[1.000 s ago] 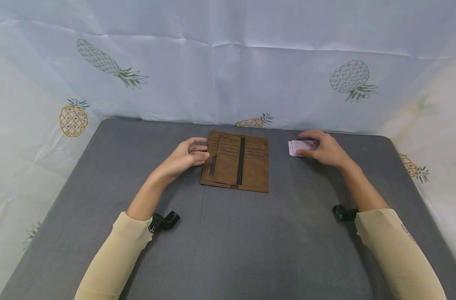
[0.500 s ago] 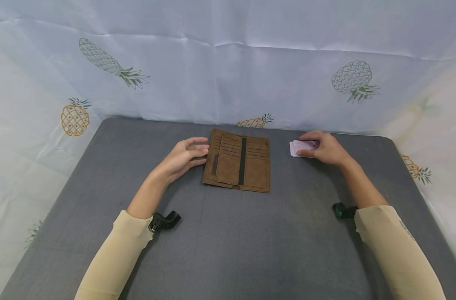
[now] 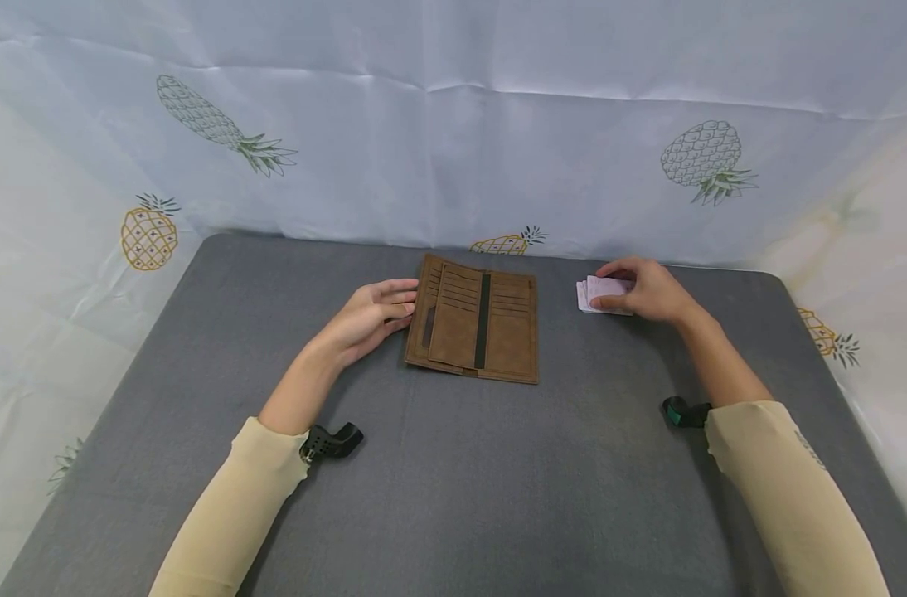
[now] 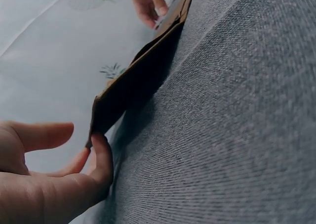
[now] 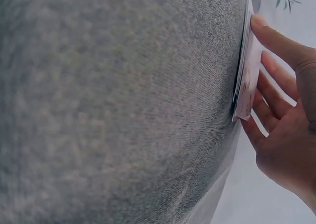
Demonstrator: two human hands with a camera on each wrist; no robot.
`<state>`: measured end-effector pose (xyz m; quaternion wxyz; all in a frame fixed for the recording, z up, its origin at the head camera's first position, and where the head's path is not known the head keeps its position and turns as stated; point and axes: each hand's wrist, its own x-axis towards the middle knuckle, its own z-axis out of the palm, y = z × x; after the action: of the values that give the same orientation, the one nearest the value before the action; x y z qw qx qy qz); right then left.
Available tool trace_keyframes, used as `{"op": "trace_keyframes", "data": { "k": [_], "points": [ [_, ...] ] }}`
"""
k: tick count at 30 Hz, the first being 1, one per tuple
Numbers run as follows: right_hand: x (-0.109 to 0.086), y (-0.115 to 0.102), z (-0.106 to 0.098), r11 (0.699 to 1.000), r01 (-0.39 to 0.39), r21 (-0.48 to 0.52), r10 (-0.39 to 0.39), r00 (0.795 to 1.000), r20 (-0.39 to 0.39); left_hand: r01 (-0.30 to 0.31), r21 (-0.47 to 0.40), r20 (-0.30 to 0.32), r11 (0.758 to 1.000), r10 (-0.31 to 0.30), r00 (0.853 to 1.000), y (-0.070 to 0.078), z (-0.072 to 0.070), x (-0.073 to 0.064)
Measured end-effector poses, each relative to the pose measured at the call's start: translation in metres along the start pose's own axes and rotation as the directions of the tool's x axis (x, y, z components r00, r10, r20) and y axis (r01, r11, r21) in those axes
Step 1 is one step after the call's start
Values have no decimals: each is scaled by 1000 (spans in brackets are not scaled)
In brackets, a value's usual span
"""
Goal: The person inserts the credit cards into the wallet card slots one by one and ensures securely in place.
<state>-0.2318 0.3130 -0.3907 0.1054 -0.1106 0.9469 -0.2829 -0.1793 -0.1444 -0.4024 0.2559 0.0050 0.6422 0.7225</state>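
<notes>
A brown wallet point(image 3: 509, 344) with card slots lies spread out on the grey table, a dark strip running down its middle. At its left edge is my left hand point(image 3: 364, 322). The left wrist view shows the fingertips against the raised edge of the wallet point(image 4: 136, 80), the thumb standing apart from it. To the right, my right hand point(image 3: 651, 292) holds a small stack of pale pink cards point(image 3: 601, 287) between thumb and fingers. In the right wrist view the thumb is on one edge of the cards point(image 5: 249, 75) and the fingers reach the opposite side.
A white cloth point(image 3: 453, 166) printed with pineapples hangs behind the table point(image 3: 498, 481) and along its sides. Black wrist cameras are strapped to both forearms, at the sleeve ends.
My left fingers have come in against the wallet's left edge, which now stands a little higher. Under my right hand, the upper cards have shifted slightly off the lower ones.
</notes>
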Motion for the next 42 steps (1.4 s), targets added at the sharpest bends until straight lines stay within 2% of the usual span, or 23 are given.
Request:
{"op": "trace_keyframes", "data": {
  "k": [18,27,33,42],
  "points": [
    [-2,-1,-2,999,45,17,-44,996,-72,-22,126,-46,992,28,999,-3,6,-2],
    [-2,0,-7,992,95,84,-92,995,-34,-32,135,-40,990,37,998,-3,11,-4],
    [-3,-4,-10,987,76,143,-72,997,-34,-25,134,-36,991,30,999,-2,14,-6],
    [-7,-22,-10,980,43,192,-29,997,-72,-8,118,-21,993,11,1000,-4,19,-7]
  ]
}}
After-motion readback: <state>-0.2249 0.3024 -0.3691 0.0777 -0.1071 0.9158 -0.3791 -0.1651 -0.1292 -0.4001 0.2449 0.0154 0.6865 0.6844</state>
